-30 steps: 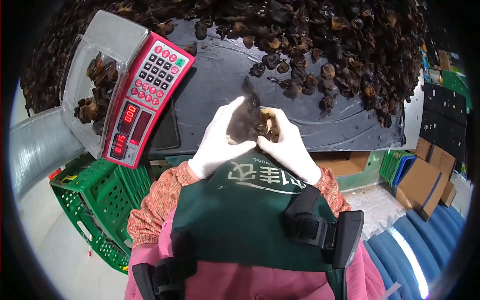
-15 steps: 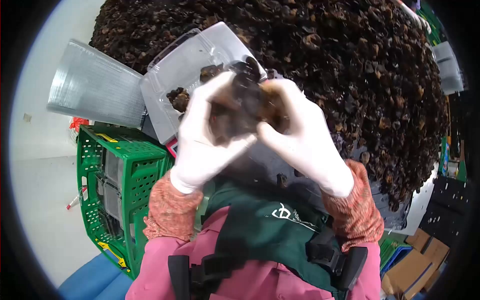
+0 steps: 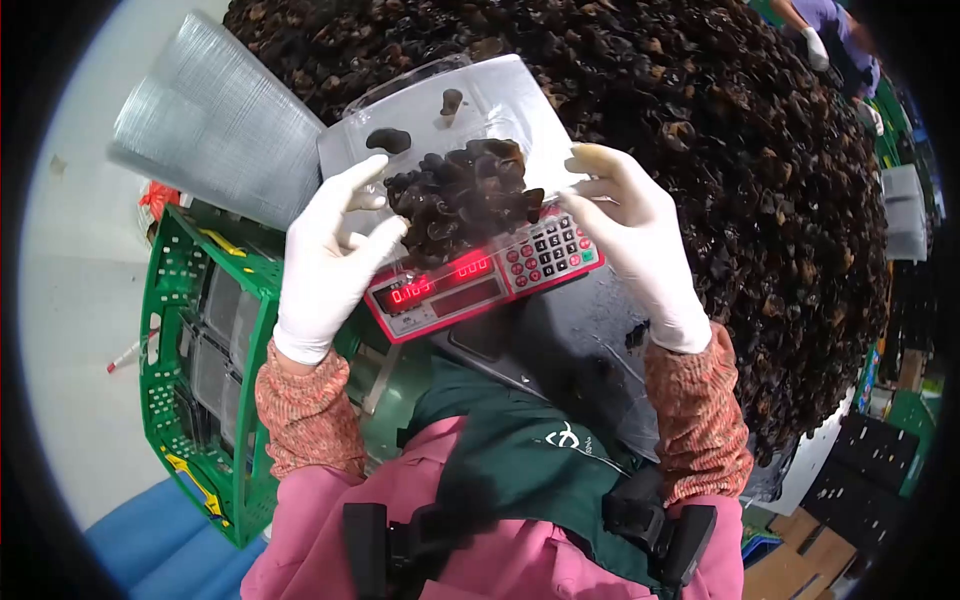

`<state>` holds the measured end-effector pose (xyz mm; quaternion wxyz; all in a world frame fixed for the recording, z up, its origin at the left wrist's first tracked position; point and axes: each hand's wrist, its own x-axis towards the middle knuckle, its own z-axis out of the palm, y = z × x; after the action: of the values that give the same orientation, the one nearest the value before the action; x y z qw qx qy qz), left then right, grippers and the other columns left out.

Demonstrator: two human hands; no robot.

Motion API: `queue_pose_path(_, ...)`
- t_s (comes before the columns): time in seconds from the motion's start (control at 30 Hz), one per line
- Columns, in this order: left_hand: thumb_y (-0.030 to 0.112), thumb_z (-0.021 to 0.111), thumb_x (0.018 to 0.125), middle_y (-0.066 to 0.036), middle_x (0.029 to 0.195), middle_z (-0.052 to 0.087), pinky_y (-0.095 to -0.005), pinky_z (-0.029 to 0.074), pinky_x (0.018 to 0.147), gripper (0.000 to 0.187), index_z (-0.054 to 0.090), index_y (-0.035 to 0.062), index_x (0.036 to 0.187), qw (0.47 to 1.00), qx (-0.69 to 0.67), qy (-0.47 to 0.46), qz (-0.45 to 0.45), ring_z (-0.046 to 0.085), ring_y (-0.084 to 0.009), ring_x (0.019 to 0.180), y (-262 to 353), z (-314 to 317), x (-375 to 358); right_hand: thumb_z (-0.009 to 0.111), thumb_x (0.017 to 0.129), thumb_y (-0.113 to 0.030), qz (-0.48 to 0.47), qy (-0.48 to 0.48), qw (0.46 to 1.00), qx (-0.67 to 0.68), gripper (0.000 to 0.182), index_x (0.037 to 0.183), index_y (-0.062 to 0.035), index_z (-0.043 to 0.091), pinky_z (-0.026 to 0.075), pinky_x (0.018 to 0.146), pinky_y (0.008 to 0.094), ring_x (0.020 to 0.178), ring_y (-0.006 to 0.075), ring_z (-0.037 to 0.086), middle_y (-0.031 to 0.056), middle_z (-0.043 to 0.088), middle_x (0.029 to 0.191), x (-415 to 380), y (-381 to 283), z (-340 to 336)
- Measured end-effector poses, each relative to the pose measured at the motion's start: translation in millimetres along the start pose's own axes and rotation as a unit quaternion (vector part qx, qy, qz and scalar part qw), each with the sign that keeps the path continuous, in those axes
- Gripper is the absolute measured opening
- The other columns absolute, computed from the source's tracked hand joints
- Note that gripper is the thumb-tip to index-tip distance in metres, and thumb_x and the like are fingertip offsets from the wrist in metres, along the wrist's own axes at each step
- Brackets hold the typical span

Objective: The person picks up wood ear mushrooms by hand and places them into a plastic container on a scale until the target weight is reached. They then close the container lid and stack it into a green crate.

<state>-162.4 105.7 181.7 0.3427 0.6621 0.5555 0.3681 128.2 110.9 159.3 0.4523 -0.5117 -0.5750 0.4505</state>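
A: Hands?
B: Left hand and right hand are open, curved either side of the heap, gripping nothing. Fingertip contact unclear.
A: Sample position?
B: Wood ear mushrooms sit in a clear tray on the digital scale, presumably so it bears their weight.
A: Orientation?
B: Display faces the wearer, likely for easy reading.

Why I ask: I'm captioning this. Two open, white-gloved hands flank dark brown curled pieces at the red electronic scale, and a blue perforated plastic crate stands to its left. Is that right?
Not quite: the head view shows a green perforated plastic crate left of the red electronic scale, not a blue one. The rest stands.
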Motion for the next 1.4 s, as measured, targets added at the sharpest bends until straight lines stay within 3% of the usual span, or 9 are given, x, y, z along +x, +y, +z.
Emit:
queue_pose_path(0.13,0.004,0.071,0.096,-0.003,0.123,0.07,-0.0185,0.048,0.075,0.041,0.066,0.0051,0.136,0.998,0.005,0.062,-0.009,0.061,-0.0045,0.101,-18,-16,0,0.069,0.097,-0.005,0.051,0.04,0.996,0.061,0.039,0.134,0.003,0.061,0.056,0.091,0.0276,0.102,0.0128,0.069,0.0114,0.072,0.119,-13,19,-14)
queue_pose_path(0.2,0.006,0.07,0.098,-0.002,0.121,0.07,-0.0232,0.051,0.087,0.038,0.067,0.0056,0.135,0.995,0.022,0.098,0.005,0.061,-0.0057,0.099,-30,-24,3,0.067,0.099,-0.004,0.04,0.045,0.997,0.05,0.037,0.134,0.0034,0.061,0.055,0.092,0.0273,0.102,0.0123,0.068,0.0108,0.072,0.118,-16,27,-18)
queue_pose_path(0.3,0.007,0.071,0.097,-0.002,0.121,0.071,-0.0256,0.052,0.091,0.038,0.067,0.0057,0.135,0.993,0.038,0.115,-0.003,0.062,-0.0076,0.1,-35,-30,6,0.065,0.101,-0.004,0.063,0.047,0.995,0.066,0.034,0.134,0.0044,0.061,0.055,0.091,0.0266,0.1,0.0112,0.068,0.0093,0.072,0.117,-20,31,-18)
queue_pose_path(0.63,0.006,0.071,0.095,-0.003,0.117,0.073,-0.0273,0.053,0.092,0.036,0.07,0.0056,0.131,0.989,0.104,0.081,0.06,0.064,-0.0091,0.099,-48,-26,46,0.066,0.098,-0.002,0.001,0.0,0.997,-0.077,0.03,0.128,0.0034,0.066,0.055,0.088,0.0253,0.095,0.0078,0.066,0.0052,0.073,0.112,-24,27,-2)
queue_pose_path(0.87,0.012,0.076,0.089,-0.006,0.114,0.074,-0.0265,0.053,0.092,0.046,0.068,0.0064,0.134,0.955,0.25,0.025,0.159,0.065,-0.0117,0.099,-79,-35,113,0.068,0.096,-0.004,0.025,0.065,0.997,0.018,0.027,0.123,0.0007,0.069,0.054,0.081,0.0246,0.088,0.0074,0.066,0.0039,0.074,0.107,-30,47,-12)
queue_pose_path(0.93,0.017,0.078,0.086,-0.008,0.11,0.074,-0.0282,0.054,0.092,0.049,0.069,0.0077,0.133,0.942,0.315,-0.008,0.118,0.067,-0.0158,0.097,-77,-28,123,0.066,0.098,-0.005,0.051,0.082,0.995,0.033,0.027,0.124,0.0008,0.069,0.054,0.084,0.0246,0.09,0.0068,0.066,0.004,0.074,0.109,-36,46,-17)
queue_pose_path(1.1,0.017,0.076,0.085,-0.009,0.103,0.073,-0.0343,0.055,0.088,0.041,0.071,0.007,0.125,0.914,0.373,-0.06,0.147,0.068,-0.0214,0.093,-95,-24,144,0.065,0.101,-0.004,0.089,0.111,0.99,0.021,0.026,0.127,0.0016,0.067,0.055,0.092,0.0277,0.102,0.0108,0.069,0.0076,0.074,0.114,-55,63,-37)
queue_pose_path(1.37,0.016,0.074,0.086,-0.008,0.092,0.068,-0.034,0.055,0.083,0.021,0.072,0.0053,0.104,0.903,0.411,-0.064,0.104,0.068,-0.0211,0.091,-91,-17,154,0.062,0.103,-0.005,0.144,0.169,0.971,0.087,0.026,0.127,0.0027,0.067,0.056,0.086,0.0275,0.094,0.0131,0.068,0.0089,0.072,0.117,-82,81,-57)
queue_pose_path(1.4,0.016,0.074,0.086,-0.008,0.091,0.068,-0.0333,0.055,0.082,0.019,0.072,0.0049,0.102,0.888,0.435,-0.053,0.141,0.068,-0.0203,0.089,-86,-15,153,0.062,0.103,-0.005,0.148,0.172,0.969,0.094,0.026,0.127,0.0027,0.067,0.055,0.085,0.0276,0.094,0.0131,0.068,0.0088,0.072,0.117,-84,82,-57)
